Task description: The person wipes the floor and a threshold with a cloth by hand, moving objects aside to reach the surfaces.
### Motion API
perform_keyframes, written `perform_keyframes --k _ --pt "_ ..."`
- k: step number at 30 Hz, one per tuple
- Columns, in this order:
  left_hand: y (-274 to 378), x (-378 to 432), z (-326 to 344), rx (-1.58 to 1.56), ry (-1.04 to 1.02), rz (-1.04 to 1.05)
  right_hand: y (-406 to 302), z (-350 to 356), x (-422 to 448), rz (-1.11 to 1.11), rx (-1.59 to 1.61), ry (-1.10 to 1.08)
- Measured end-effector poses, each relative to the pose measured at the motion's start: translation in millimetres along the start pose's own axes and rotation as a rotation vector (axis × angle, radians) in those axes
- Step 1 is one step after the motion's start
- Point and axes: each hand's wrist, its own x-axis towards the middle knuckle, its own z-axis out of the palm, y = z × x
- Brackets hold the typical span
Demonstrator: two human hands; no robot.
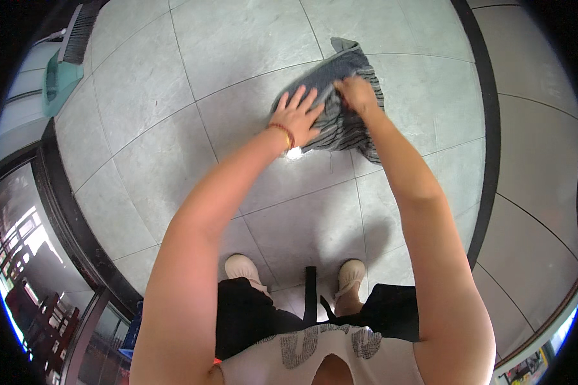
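Observation:
A grey cloth with dark stripes lies crumpled on the tiled floor in front of me. Its plain dark-grey part runs along the upper left, and one corner is folded up at the top. My left hand rests flat on the cloth's left side, fingers spread, with a red and gold bracelet at the wrist. Over the cloth's right side, my right hand is curled with a bunch of the fabric in its fingers. That hand is slightly blurred, and its fingertips are partly hidden.
My two light shoes stand on the tiles below the cloth. A broom head and a green dustpan are at the upper left. A dark door frame borders the left, and a black skirting strip edges the tiled wall at right.

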Motion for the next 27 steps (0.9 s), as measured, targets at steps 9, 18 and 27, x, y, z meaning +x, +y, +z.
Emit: perform_keyframes --k 9,18,27 --pt "45 -49 25 -0.1 -0.075 0.071 27 26 -79 0.005 0.017 0.092" --pt "-11 24 -16 -0.109 0.021 -0.125 -49 -26 43 0.244 0.258 0.029" --pt "62 -80 38 0.09 -0.253 0.246 38 43 -126 0.085 0.125 -0.078"
